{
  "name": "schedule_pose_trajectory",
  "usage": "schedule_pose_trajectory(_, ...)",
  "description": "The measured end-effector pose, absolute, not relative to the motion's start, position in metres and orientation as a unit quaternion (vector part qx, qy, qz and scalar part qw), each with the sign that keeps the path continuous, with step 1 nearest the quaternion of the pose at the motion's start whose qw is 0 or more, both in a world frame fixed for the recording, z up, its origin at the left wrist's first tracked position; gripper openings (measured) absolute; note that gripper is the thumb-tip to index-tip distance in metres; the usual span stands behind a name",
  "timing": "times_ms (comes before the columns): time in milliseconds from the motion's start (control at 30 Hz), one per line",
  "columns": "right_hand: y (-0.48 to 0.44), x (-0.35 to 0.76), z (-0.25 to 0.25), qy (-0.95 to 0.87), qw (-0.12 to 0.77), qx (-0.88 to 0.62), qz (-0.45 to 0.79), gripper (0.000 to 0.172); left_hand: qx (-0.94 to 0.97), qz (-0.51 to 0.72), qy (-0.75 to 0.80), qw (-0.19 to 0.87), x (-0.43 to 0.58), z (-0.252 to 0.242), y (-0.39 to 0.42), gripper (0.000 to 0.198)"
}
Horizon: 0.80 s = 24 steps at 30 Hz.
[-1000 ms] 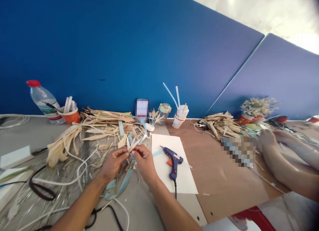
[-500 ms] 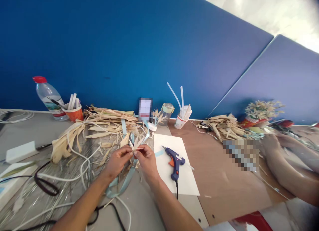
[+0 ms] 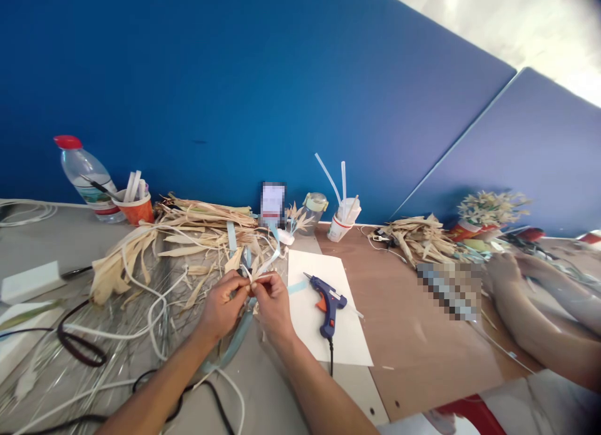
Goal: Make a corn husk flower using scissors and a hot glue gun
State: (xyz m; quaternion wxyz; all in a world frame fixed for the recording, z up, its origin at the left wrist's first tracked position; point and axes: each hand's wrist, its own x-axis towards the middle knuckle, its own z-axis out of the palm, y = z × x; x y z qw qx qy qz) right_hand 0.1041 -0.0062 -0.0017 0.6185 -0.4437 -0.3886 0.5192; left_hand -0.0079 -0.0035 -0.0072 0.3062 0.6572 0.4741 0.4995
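Observation:
My left hand (image 3: 225, 302) and my right hand (image 3: 272, 299) meet over the table, fingertips pinched together on a small flower of pale dried husk strips (image 3: 252, 273). Its pointed tips stick up between the fingers; the lower part is hidden by them. A light blue ribbon (image 3: 240, 332) hangs in loops beneath my hands. Just behind them lies a heap of dried corn husks (image 3: 201, 225). To the right of my right hand, a dark blue glue gun (image 3: 330, 305) with an orange trigger rests on a white sheet of paper (image 3: 350, 347).
Along the blue partition stand a bottle (image 3: 89, 178), an orange cup (image 3: 136, 209), a phone (image 3: 273, 200), a jar (image 3: 314, 211) and a cup with glue sticks (image 3: 340, 225). White and black cables (image 3: 159, 316) cross the left side. Another person's arms (image 3: 530, 316) work at the right.
My hands still pinch the husk flower, and less of its tips shows above my fingers. The view has shifted slightly. The other person's arms stay in nearly the same place.

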Motion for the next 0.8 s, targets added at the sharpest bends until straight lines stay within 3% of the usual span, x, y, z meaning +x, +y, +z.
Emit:
schedule_pose_trajectory(133,-0.006,0.102,-0.002,-0.374,0.619,-0.445,0.527,0.005,0.637,0.512,0.479,0.321,-0.006,-0.005,-0.004,0.017)
schedule_pose_trajectory(400,-0.006,0.103,-0.006,-0.299,0.621,-0.331,0.645,0.019,0.475,0.549,0.466,0.506,-0.009,-0.003,0.003,0.018)
schedule_pose_trajectory(800,-0.010,0.102,-0.004,-0.287,0.616,-0.374,0.632,0.015,0.467,0.556,0.458,0.513,-0.006,-0.011,0.003,0.027)
